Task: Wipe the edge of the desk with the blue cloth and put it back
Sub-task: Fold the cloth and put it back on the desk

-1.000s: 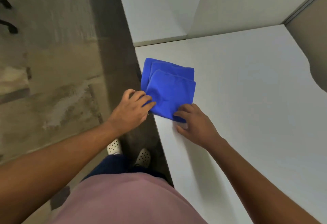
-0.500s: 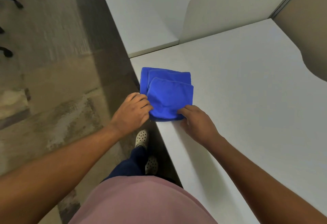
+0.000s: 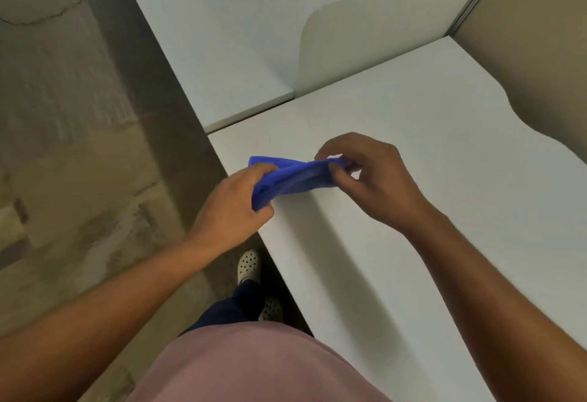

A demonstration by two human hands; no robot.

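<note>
The folded blue cloth (image 3: pixel 292 177) hangs between both hands just above the white desk (image 3: pixel 428 211), near its left edge. My left hand (image 3: pixel 233 208) grips the cloth's near-left end, with the thumb on top and fingers wrapped under. My right hand (image 3: pixel 368 176) pinches the cloth's far-right end between thumb and fingertips. The cloth is bunched and seen almost edge-on, casting a shadow on the desk below.
A white divider panel (image 3: pixel 381 39) stands at the desk's far side, with a second white desk (image 3: pixel 222 36) beyond it. Beige partition walls (image 3: pixel 524 46) close the right. Carpeted floor (image 3: pixel 79 147) and my feet in white perforated shoes (image 3: pixel 249 265) lie left of the desk edge.
The cloth lay flat on the desk with both hands at its near corners. Both hands have now taken hold of it and lifted it off the surface, bunching it.
</note>
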